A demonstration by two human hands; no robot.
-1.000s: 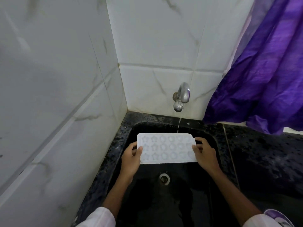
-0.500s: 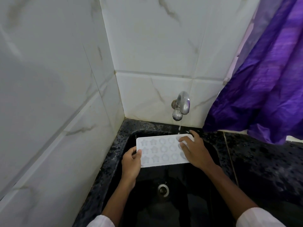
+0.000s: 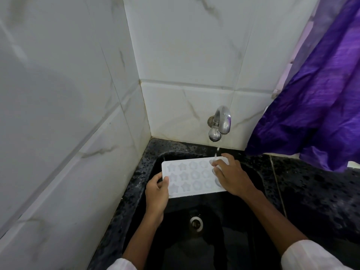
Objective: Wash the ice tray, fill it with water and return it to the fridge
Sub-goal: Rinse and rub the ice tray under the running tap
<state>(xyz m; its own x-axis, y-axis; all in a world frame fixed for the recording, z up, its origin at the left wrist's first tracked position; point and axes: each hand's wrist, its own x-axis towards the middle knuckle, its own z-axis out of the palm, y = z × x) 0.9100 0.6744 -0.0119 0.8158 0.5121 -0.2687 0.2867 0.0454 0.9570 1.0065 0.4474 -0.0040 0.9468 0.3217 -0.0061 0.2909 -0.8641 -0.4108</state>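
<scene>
A white ice tray (image 3: pixel 191 177) with star and round moulds is held level over the black sink (image 3: pixel 241 221). My left hand (image 3: pixel 157 191) grips its left edge, thumb on top. My right hand (image 3: pixel 231 175) lies flat over the tray's right end, fingers spread on the moulds. A thin stream of water falls from the chrome tap (image 3: pixel 220 123) onto the tray's far right corner, just beside my right fingers.
White marble tiles close in on the left and behind. A purple curtain (image 3: pixel 315 94) hangs at the right over the wet black counter (image 3: pixel 315 191). The sink drain (image 3: pixel 196 222) lies below the tray.
My right hand has left the tray's right edge and now lies on top of the moulds. The tray sits closer under the tap's stream.
</scene>
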